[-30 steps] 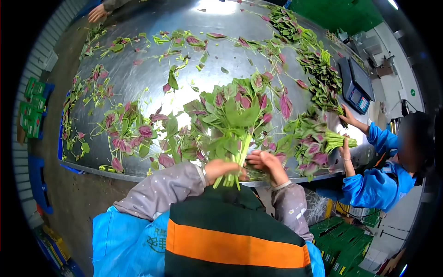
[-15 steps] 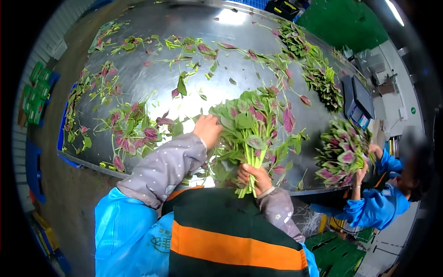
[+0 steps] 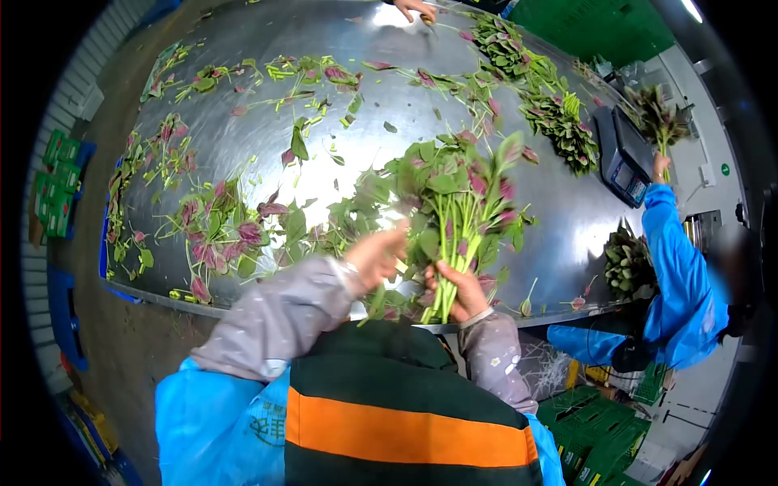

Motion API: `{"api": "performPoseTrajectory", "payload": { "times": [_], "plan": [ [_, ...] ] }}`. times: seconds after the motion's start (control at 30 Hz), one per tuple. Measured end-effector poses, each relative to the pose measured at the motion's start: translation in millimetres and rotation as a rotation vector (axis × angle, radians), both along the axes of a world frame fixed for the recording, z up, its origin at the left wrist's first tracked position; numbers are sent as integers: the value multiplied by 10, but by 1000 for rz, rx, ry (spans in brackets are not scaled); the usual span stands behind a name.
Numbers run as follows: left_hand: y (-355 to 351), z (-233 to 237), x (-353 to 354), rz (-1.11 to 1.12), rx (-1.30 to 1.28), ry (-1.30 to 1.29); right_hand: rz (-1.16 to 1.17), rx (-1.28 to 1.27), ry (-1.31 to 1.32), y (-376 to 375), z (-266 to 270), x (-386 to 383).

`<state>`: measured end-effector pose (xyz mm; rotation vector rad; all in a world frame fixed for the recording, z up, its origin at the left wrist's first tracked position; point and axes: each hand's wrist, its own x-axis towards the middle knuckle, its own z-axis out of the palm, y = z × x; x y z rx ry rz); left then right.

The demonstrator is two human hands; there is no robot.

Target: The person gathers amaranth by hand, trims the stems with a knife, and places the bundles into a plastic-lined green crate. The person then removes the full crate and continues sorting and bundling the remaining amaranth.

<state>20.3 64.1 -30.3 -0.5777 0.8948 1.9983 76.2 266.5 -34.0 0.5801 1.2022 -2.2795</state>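
My right hand [image 3: 459, 292] grips the stems of a bunch of green and red leafy greens [image 3: 458, 194], held upright over the near edge of the steel table [image 3: 243, 134]. Blurred, my left hand [image 3: 374, 257] carries a smaller clump of greens [image 3: 348, 219] against the left side of that bunch. Loose stalks and leaves [image 3: 219, 227] lie on the table just left of my hands.
A person in blue [image 3: 681, 283] at the right lifts a bunch [image 3: 656, 113] high; another bunch [image 3: 628, 263] lies by them, near a scale [image 3: 624, 154]. Another hand [image 3: 417, 8] reaches in at the far edge. Green crates [image 3: 608, 429] stand below right.
My left hand has pulled back from the table with more greens and brought them to the bunch in my right hand. The person in blue has raised a bunch overhead.
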Motion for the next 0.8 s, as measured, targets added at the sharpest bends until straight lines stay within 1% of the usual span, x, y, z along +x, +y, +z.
{"api": "performPoseTrajectory", "payload": {
  "times": [0.03, 0.07, 0.1, 0.13, 0.17, 0.2, 0.23, 0.27, 0.3, 0.33, 0.37, 0.43, 0.47, 0.5, 0.57, 0.6, 0.7, 0.73, 0.77, 0.8],
  "plan": [
    [277, 2, 104, -25, -136, -48, 54, -35, -55, -33, -19, 52],
    [365, -157, 176, -190, 127, 75, 36, -58, -96, -96, -33, 120],
    [433, -199, 175, -277, 118, 20, 13, -81, -136, -133, -44, 193],
    [490, -202, 154, -356, 29, 31, -3, -143, -142, -111, -95, 245],
    [540, -194, 123, -436, -60, 46, -32, -83, -139, -95, -69, 273],
    [584, -230, 81, -479, -111, 126, -59, -23, -134, -84, -23, 290],
    [634, -154, 44, -518, -206, 100, -87, 37, -130, -66, 5, 310],
    [699, -233, 83, -402, -130, 171, -36, 349, 38, -32, -103, 379],
    [767, -310, 136, -287, -53, 245, -22, 475, 191, -26, -106, 427],
    [758, -124, 215, -150, 48, 277, -38, 423, 228, -51, 86, 413],
    [658, -8, 261, -183, 95, 247, -55, 366, 255, -87, 303, 440],
    [421, 249, 232, -220, 330, 233, 22, 179, 101, -83, 369, 423],
    [417, 107, 167, -312, 402, 196, 61, 82, 25, -92, 369, 414],
    [430, -166, 82, -468, 493, 148, 97, 47, 24, -67, 93, 419],
    [649, -178, 99, -400, 190, 73, 220, 633, 347, -203, -102, 448],
    [645, -192, 103, -353, 136, 102, 359, 701, 400, -188, -112, 485],
    [621, -107, 186, -65, 141, 291, 438, 276, 242, 68, 35, 478],
    [595, -63, 165, -17, 152, 338, 529, 348, 335, 264, 126, 398],
    [582, 18, 149, 3, 120, 425, 403, 473, 286, 382, 260, 395],
    [601, 87, 146, 38, 138, 448, 184, 398, 319, 417, 411, 343]
  ]
}}
